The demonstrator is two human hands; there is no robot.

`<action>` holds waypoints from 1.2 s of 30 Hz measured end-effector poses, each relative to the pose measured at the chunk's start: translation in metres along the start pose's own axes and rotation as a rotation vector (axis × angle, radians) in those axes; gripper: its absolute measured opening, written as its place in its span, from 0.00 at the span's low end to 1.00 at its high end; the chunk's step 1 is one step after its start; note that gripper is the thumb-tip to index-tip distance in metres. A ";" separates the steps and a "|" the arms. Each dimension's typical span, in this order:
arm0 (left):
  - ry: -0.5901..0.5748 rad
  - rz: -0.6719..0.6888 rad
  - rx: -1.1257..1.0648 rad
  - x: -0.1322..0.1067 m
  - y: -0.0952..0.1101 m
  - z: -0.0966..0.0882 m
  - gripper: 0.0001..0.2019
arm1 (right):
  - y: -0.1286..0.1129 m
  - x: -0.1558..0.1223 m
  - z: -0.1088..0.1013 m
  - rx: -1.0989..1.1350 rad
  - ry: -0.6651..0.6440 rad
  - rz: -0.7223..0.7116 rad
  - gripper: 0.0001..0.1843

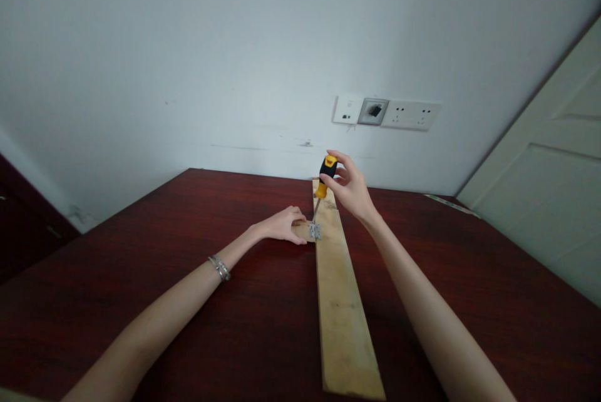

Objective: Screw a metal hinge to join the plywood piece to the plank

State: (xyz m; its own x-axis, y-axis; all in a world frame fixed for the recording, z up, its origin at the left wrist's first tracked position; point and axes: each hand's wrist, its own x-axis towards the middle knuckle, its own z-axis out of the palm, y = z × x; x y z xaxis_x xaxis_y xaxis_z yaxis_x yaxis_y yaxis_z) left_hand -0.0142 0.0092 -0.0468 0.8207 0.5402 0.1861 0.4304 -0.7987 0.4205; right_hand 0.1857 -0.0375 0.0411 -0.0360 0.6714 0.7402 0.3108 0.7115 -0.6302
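My right hand [348, 185] grips the yellow and black handle of a screwdriver [328, 167]. Its shaft slants down and its tip meets the upper edge of a silver metal hinge [315, 231]. The hinge lies flat across the seam between a small wood block [303, 231] and a long pale wooden board [342, 292]. With thumb and fingers on opposite sides, my left hand [285, 225] holds the small block against the board's left edge. Whether the tip sits in a screw is too small to tell.
The board lies lengthwise on a dark red wooden table [244, 320], its far end near the white wall [188, 64]. Wall sockets [412, 115] sit above the table's back edge. A pale panelled door [549, 189] stands at the right.
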 end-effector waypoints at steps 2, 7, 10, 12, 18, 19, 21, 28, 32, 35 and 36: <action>0.004 0.007 0.003 0.000 -0.002 0.001 0.28 | -0.002 0.001 -0.003 0.018 -0.017 0.016 0.27; 0.018 0.022 0.017 0.001 -0.004 0.003 0.27 | -0.001 0.003 -0.010 0.064 -0.081 0.022 0.27; 0.027 0.019 0.010 0.000 -0.003 0.003 0.27 | -0.002 0.004 -0.011 0.054 -0.093 0.003 0.26; 0.043 0.023 0.005 0.000 -0.002 0.003 0.26 | -0.004 0.004 -0.010 0.052 -0.083 -0.002 0.26; 0.056 0.032 0.015 0.001 0.000 0.003 0.24 | -0.007 0.002 -0.004 0.039 -0.037 0.014 0.23; 0.058 0.031 0.020 0.001 0.000 0.004 0.24 | -0.006 0.002 -0.003 0.029 -0.029 0.005 0.22; 0.058 0.033 0.027 0.001 -0.001 0.004 0.25 | -0.005 0.001 -0.003 0.015 -0.028 -0.003 0.21; 0.052 0.028 0.039 0.000 0.000 0.003 0.26 | -0.009 0.001 -0.008 0.041 -0.131 0.011 0.24; 0.051 0.023 0.043 0.000 0.000 0.003 0.27 | -0.007 0.002 -0.007 -0.027 -0.114 -0.021 0.26; 0.055 0.011 0.032 0.000 -0.001 0.004 0.27 | -0.005 0.002 -0.004 -0.056 -0.063 -0.027 0.26; 0.057 0.007 0.027 0.000 -0.001 0.004 0.27 | -0.005 0.002 -0.003 -0.055 -0.051 -0.019 0.26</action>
State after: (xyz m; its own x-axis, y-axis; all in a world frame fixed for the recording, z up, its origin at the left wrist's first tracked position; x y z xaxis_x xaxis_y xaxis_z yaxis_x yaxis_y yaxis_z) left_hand -0.0129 0.0089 -0.0507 0.8012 0.5484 0.2395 0.4356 -0.8089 0.3947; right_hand 0.1870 -0.0403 0.0461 -0.0901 0.6683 0.7385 0.3608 0.7130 -0.6012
